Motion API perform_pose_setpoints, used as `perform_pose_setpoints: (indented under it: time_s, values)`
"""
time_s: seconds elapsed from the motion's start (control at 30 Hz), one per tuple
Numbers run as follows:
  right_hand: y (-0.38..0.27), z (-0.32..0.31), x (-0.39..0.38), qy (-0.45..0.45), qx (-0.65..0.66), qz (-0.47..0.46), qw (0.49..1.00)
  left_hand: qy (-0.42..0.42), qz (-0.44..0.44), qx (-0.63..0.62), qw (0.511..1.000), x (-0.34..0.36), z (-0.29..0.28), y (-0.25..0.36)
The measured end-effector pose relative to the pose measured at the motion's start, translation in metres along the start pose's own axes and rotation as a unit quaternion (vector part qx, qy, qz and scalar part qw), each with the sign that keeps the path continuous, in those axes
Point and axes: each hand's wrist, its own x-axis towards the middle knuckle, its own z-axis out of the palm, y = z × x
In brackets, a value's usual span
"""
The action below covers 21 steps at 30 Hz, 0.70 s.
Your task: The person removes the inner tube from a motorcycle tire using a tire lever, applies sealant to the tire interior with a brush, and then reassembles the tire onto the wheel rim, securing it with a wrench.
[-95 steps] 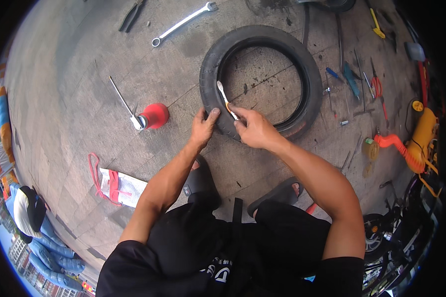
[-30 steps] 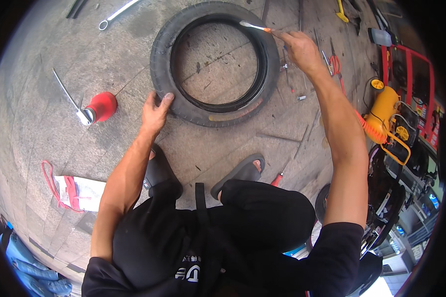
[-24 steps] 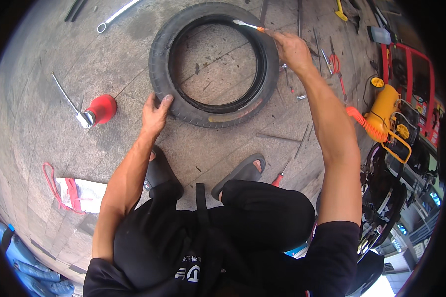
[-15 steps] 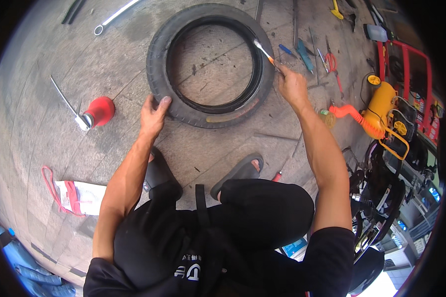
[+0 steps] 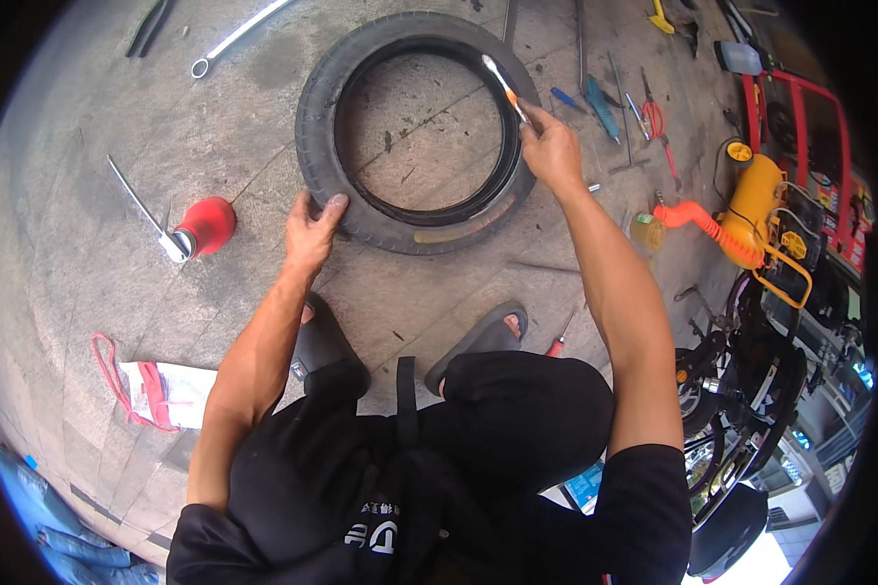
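A black tire (image 5: 320,127) lies flat on the floor in front of my feet. At its near-left edge my left hand (image 5: 312,230) grips the rubber, thumb on top of the sidewall and fingers at the tread. My right hand (image 5: 553,148) is closed round the handle of a small paintbrush (image 5: 499,78) with a whitish head and an orange band. The brush head is over the tire's far-right inner edge; whether it touches the rubber I cannot tell.
Left of the tire lies a red oil can (image 5: 208,225) with a long spout; beyond it is a large wrench (image 5: 234,41). Red-handled scissors (image 5: 653,119) and several tools lie to the right, near a yellow air compressor (image 5: 754,210). A white-and-red bag (image 5: 166,395) rests at the near left.
The brush and my right hand have moved left and slightly farther away along the tire's inner edge. My left hand keeps its hold on the tire, and the whole view has shifted slightly.
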Motion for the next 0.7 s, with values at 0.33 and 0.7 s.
perform_pose_setpoints:
  time_s: [0.33,0.7]
  values:
    - [-0.056,0.039,0.022,-0.1,0.115,0.055,0.987,-0.02,0.013,-0.008,1.0,-0.003,0.0,0.01]
    - [-0.067,0.036,0.063,-0.074,-0.026,-0.253,0.964,-0.013,-0.021,0.008,1.0,-0.002,0.0,0.02]
